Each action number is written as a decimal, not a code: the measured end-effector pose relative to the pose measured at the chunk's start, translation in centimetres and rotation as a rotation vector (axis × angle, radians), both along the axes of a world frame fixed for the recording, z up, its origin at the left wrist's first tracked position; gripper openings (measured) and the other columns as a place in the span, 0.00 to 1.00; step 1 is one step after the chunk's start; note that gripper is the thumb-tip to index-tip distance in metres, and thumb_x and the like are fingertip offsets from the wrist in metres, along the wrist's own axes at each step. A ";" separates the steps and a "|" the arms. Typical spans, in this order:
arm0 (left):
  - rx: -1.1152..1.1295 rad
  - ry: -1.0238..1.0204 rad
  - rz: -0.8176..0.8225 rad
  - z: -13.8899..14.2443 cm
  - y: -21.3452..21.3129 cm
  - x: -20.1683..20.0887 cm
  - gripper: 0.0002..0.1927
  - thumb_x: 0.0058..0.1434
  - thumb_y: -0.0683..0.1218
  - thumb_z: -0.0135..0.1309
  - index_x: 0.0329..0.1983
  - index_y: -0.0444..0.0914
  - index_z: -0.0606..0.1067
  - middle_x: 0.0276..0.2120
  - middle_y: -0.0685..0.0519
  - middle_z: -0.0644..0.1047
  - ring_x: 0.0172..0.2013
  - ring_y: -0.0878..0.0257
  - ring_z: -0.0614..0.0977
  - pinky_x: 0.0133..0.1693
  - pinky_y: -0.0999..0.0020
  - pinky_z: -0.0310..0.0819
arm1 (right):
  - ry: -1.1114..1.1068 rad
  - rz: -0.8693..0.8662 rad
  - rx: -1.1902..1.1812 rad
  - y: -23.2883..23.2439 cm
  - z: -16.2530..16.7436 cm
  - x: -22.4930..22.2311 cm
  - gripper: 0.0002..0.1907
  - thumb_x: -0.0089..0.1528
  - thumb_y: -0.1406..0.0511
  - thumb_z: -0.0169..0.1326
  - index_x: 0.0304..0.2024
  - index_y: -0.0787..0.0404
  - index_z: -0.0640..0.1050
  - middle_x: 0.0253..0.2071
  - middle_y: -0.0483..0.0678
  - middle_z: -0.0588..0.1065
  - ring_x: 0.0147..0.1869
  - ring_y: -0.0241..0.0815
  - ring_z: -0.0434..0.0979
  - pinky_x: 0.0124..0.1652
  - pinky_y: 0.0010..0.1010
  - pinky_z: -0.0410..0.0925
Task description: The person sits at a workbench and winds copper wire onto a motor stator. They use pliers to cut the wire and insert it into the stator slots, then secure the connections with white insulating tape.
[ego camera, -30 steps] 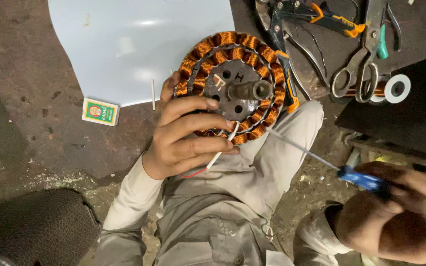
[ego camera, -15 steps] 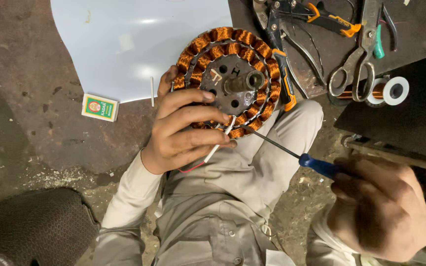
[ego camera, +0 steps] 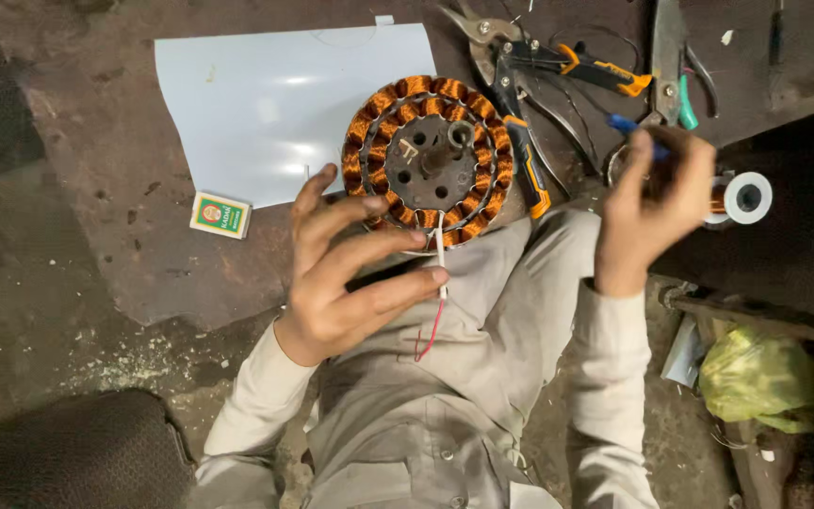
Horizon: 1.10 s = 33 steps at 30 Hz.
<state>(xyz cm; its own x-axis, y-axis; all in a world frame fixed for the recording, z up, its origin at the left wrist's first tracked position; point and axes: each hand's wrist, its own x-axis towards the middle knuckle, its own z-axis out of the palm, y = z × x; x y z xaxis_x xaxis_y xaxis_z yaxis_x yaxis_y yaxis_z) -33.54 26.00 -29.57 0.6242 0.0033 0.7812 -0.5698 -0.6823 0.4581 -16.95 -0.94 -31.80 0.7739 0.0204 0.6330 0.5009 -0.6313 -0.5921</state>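
the left hand (ego camera: pixel 350 273) pinches white sleeved leads (ego camera: pixel 439 256) at the near rim of the round copper-wound stator (ego camera: pixel 431 158) resting on the knee. the right hand (ego camera: pixel 657 203), raised aside, clasps a blue-handled screwdriver (ego camera: pixel 635 127). coils look fully wound; the leads hang loose, untied.

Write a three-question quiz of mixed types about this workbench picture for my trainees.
1. True or false: the left hand pinches a white sleeved wire at the edge of the round copper-wound motor stator.
2. Which hand holds the blue-handled screwdriver?
3. The small green and white box lies: A) on the pale blue sheet, B) on the dark floor beside it, C) on the stator.

Key: 1 true; 2 the right hand; 3 B.
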 end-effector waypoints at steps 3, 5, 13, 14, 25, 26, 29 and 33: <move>0.090 -0.032 0.023 0.8 -0.5 -0.2 0.15 0.55 0.50 0.71 0.46 0.53 0.85 0.48 0.60 0.80 0.56 0.54 0.74 0.66 0.38 0.59 | -0.158 0.178 -0.283 2.4 1.1 1.6 0.07 0.67 0.76 0.60 0.46 0.70 0.76 0.49 0.57 0.75 0.51 0.56 0.77 0.53 0.38 0.69; 0.062 0.023 0.015 1.4 -0.5 0.0 0.15 0.56 0.50 0.70 0.47 0.49 0.84 0.47 0.58 0.80 0.57 0.53 0.74 0.66 0.37 0.59 | -0.269 0.252 -0.360 3.1 2.6 -0.1 0.14 0.57 0.78 0.60 0.45 0.73 0.75 0.49 0.62 0.74 0.52 0.64 0.75 0.52 0.43 0.68; 0.048 0.090 0.020 2.4 -0.9 1.0 0.13 0.58 0.47 0.68 0.46 0.44 0.83 0.49 0.54 0.79 0.59 0.49 0.73 0.66 0.40 0.57 | -0.609 0.798 -0.521 4.1 7.0 -9.9 0.11 0.60 0.71 0.66 0.43 0.65 0.79 0.53 0.56 0.76 0.51 0.53 0.77 0.47 0.42 0.74; 0.054 0.095 0.021 2.4 -1.0 0.9 0.13 0.58 0.48 0.68 0.46 0.44 0.82 0.49 0.54 0.79 0.59 0.49 0.73 0.66 0.40 0.57 | -0.634 0.827 -0.539 4.1 6.9 -10.0 0.10 0.61 0.72 0.66 0.44 0.67 0.80 0.53 0.57 0.76 0.50 0.52 0.78 0.46 0.40 0.75; 0.097 0.154 -0.013 2.5 -1.0 1.6 0.09 0.60 0.49 0.64 0.41 0.42 0.82 0.47 0.55 0.79 0.58 0.52 0.75 0.66 0.44 0.57 | 0.376 0.541 0.795 6.7 4.6 -11.1 0.16 0.78 0.59 0.41 0.57 0.69 0.64 0.28 0.49 0.69 0.25 0.38 0.64 0.30 0.27 0.62; 0.112 0.146 -0.013 2.5 -1.1 1.7 0.10 0.60 0.49 0.64 0.41 0.41 0.82 0.47 0.55 0.79 0.58 0.53 0.75 0.66 0.43 0.57 | 0.423 0.511 0.811 7.0 4.5 -10.4 0.17 0.79 0.59 0.40 0.57 0.69 0.64 0.24 0.45 0.64 0.24 0.36 0.59 0.28 0.27 0.58; 0.095 0.155 -0.027 2.5 -1.1 1.7 0.10 0.59 0.50 0.64 0.41 0.43 0.81 0.47 0.55 0.79 0.57 0.53 0.76 0.66 0.44 0.57 | 0.536 0.499 0.626 7.2 4.9 -9.5 0.20 0.78 0.57 0.33 0.54 0.67 0.68 0.24 0.40 0.61 0.28 0.32 0.55 0.31 0.25 0.52; 0.061 0.147 -0.069 3.3 -0.5 1.7 0.12 0.58 0.51 0.64 0.42 0.42 0.81 0.47 0.53 0.79 0.57 0.53 0.77 0.66 0.45 0.59 | 0.391 0.455 0.093 6.8 6.3 -10.9 0.14 0.74 0.65 0.41 0.42 0.68 0.75 0.32 0.49 0.66 0.37 0.44 0.63 0.38 0.35 0.61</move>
<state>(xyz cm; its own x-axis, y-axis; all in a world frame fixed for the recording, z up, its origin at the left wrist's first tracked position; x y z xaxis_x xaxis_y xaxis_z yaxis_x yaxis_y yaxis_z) -31.80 25.50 -26.27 0.7292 -0.0878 0.6786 -0.5456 -0.6731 0.4993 -27.80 5.89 -25.45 0.8760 0.3622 0.3186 0.4427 -0.3415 -0.8291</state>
